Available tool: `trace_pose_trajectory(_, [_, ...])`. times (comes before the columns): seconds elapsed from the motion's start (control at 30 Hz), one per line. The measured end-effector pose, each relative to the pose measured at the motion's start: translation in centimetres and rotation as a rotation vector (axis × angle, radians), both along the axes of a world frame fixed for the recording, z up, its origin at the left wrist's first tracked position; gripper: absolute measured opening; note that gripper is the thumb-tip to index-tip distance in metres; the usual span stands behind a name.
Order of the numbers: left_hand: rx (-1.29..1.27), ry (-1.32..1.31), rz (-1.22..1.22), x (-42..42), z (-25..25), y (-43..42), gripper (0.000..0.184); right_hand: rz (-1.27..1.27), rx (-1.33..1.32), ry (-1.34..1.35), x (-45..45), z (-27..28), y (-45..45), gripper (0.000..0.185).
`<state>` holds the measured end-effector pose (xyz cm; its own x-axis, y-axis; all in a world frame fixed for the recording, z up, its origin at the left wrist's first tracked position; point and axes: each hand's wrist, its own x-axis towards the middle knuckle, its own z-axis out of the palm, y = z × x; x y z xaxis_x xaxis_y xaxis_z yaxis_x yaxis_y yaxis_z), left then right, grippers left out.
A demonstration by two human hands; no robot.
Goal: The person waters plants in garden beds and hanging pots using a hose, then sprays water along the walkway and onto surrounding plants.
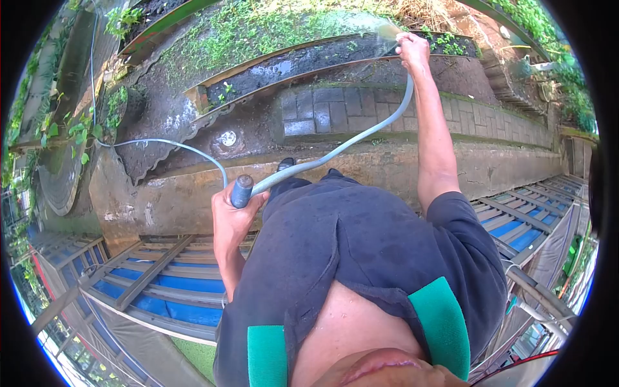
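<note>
From afar I judge this is spraying: right hand (pixel 413 51) wraps the hose (pixel 361 136) by the soil bed (pixel 278 69), left hand (pixel 231 218) clasps a cylinder (pixel 242 191), the next move needing steady aim

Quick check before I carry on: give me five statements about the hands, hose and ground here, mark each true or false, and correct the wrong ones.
1. The right hand grips the hose. True.
2. The left hand is empty. False: it holds a dark cylinder.
3. The hose is bright red. False: it is pale grey-blue.
4. Spray shows in the air beside the right hand. True.
5. The right hand is drawn in against the chest. False: that arm is stretched out forward, over the ground.
</note>
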<state>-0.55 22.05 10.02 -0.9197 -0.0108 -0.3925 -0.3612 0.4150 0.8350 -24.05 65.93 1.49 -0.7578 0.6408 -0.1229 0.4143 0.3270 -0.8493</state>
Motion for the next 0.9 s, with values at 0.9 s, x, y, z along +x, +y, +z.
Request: trace_pose_trajectory(0.9, [0.023,-0.112,0.083,-2.5,-0.2,-12.1,0.017,0.147,-0.427,-0.139,-12.8,2.8,-8.1,0.017])
